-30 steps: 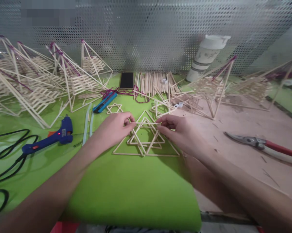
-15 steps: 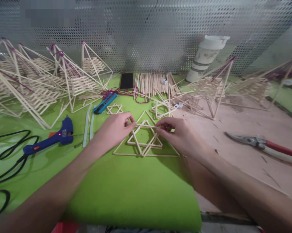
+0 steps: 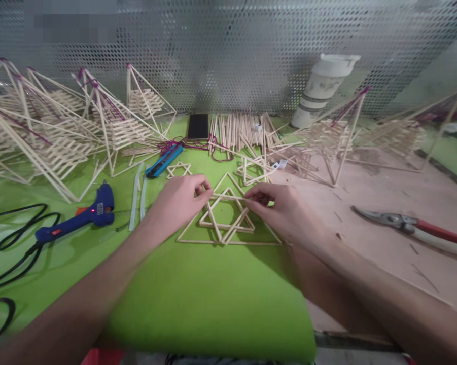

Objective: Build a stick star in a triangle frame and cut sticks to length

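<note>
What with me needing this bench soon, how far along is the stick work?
The purple-tipped pyramids look finished. Left hand and right hand pinch a stick on the star frame. Probably left: more layers and uprights; the frame is low and has no peak.

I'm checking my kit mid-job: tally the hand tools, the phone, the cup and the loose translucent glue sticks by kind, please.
Glue gun: 1
Blue cutter: 1
Pruning shears: 1
Phone: 1
White cup: 1
Glue sticks: 2
Total: 7
</note>
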Demonstrator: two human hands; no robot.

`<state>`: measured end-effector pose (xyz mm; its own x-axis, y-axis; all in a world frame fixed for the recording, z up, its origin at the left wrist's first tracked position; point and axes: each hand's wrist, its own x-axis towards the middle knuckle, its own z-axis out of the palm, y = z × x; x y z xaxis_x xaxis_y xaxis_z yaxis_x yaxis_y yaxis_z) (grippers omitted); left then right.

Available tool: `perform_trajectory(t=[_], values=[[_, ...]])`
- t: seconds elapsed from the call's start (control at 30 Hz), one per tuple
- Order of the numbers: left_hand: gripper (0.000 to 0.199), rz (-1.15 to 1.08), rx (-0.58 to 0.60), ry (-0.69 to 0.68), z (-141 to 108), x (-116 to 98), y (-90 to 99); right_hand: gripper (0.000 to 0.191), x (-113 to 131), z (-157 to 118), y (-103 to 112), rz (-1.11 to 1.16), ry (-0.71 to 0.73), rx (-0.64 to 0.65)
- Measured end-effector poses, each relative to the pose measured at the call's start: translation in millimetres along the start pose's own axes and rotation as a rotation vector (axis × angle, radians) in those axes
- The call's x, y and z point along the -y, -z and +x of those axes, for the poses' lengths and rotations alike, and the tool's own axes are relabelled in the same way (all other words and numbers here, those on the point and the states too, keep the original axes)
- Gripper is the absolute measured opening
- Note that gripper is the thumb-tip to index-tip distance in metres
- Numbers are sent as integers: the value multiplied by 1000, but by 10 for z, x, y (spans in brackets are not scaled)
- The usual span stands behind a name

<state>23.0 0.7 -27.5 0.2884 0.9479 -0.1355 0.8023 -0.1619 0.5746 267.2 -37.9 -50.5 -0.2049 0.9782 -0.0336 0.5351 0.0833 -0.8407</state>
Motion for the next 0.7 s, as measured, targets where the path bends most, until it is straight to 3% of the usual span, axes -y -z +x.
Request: perform_trajectory(t=[0.7], values=[[33, 1, 4, 7, -5, -19, 25, 13, 55, -6, 9, -50, -10, -12]])
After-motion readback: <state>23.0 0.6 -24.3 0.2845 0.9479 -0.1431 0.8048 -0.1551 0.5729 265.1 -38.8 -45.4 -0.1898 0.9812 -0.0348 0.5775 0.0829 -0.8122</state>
